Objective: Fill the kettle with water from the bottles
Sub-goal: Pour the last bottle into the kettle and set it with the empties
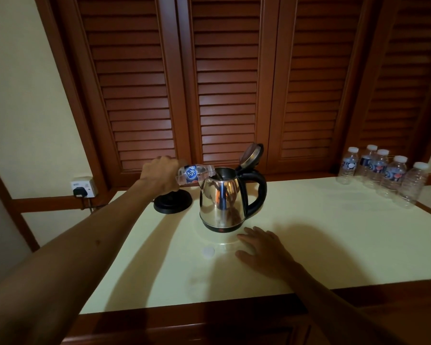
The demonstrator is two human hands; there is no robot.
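1. Head view, the only one I have: my left hand [159, 174] is wrapped round the base end of a small plastic water bottle [195, 174], tipped nearly level with its neck over the open mouth of the stainless-steel kettle [222, 200].
2. My right hand [261, 246] lies flat on the tabletop [334, 245], fingers straight and spread, holding nothing, just in front of the kettle's base.
3. The kettle stands upright near the middle of the tabletop, closer to the back edge, lid [251, 154] hinged up, black handle [258, 192] facing right.
4. Its black power base [172, 202] sits toward the back-left corner, apart from the kettle, cord running to the wall socket [84, 186].
5. A white bottle cap [208, 252] lies on the tabletop in front of the kettle, left of my right hand.
6. Five more bottles [383, 173] stand in a row at the back-right corner, capped; I cannot tell how full they are.
7. Handling, as I judge it: the bottle is thin and light and will buckle if squeezed, so I'd keep a gentle hold on the lower body and tilt slowly.
8. The kettle is rigid, its polished wall likely slippery, and it gets heavier as it fills; the handle is the place to take it.
9. I cannot make out a stream of water at the neck.
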